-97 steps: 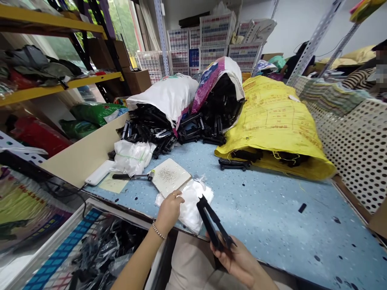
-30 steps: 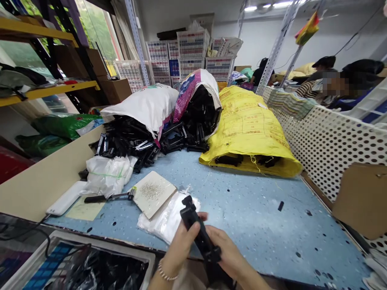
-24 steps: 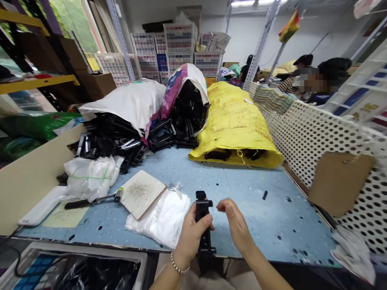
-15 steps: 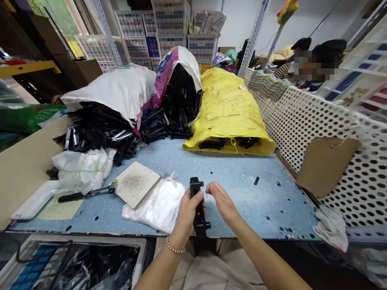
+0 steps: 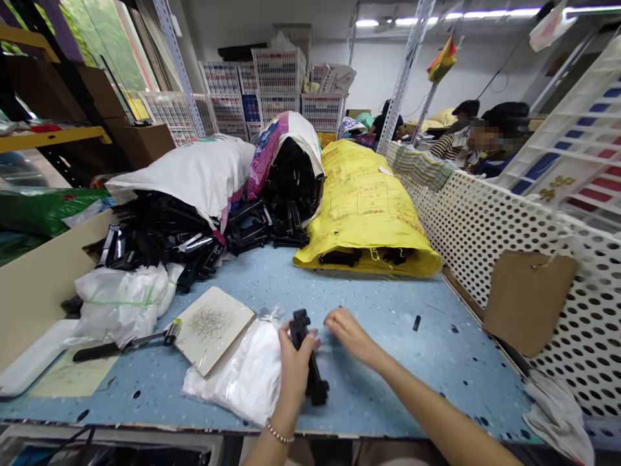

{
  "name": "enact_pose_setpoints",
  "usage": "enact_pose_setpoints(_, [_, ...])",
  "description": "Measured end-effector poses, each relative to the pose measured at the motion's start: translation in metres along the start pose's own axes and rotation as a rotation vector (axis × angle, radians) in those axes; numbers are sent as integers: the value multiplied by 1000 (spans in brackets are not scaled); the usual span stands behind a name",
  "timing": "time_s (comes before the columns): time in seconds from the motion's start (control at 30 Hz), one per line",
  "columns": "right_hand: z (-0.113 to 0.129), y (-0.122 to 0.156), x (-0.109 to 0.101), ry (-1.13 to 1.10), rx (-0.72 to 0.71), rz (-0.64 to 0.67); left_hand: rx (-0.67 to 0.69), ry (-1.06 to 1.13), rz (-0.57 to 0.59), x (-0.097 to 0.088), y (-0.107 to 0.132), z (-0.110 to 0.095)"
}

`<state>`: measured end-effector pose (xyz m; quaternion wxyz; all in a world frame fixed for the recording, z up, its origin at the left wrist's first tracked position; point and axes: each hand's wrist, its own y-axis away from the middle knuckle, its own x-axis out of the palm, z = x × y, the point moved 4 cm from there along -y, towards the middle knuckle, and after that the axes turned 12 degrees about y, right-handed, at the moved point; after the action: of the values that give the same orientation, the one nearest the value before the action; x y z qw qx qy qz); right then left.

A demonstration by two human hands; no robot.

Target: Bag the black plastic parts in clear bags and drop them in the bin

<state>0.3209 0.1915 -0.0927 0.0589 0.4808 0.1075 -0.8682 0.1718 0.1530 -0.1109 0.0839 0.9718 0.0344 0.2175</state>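
While the left hand grips a black part, its thumb lies across the piece and its fingers curl behind; a beaded bracelet circles the wrist. The part is held slantwise over the front of the counter; whether its lower end touches, I cannot tell. The right hand stands near it but apart, fingers curled in toward the thumb; whether anything is pinched there cannot be made out. Both forearms are cut off at the bottom of the view. Beside the left hand, white plastic bags lie partly covered by a pale board. Farther back, dark pieces spill from a white sack; the contents of the yellow sack are mostly hidden.
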Motion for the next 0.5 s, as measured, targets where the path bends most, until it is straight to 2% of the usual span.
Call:
enact_pose_setpoints(0.07, [-30,-53,-19,68,91,-86,-123,-60,109,8,-2,27])
enact_pose_setpoints(0.1, [-44,-78,-29,99,137,-118,-132,-124,141,10,-2,37])
enact_pose_setpoints(0.2, [-74,-135,-55,166,249,-151,-2,-343,151,11,0,54])
enact_pose_setpoints(0.27, [-85,-150,-65,183,291,-142,64,-440,166,7,-1,55])
enact_pose_setpoints(0.37, [-92,-139,-68,155,328,-114,76,-498,238,-1,-6,47])
enact_pose_setpoints(0.43, [-88,-109,-60,112,342,-74,62,-445,228,-3,-14,37])
enact_pose_setpoints(0.5, [-74,-66,-42,-3,333,-3,33,-286,203,2,-22,25])
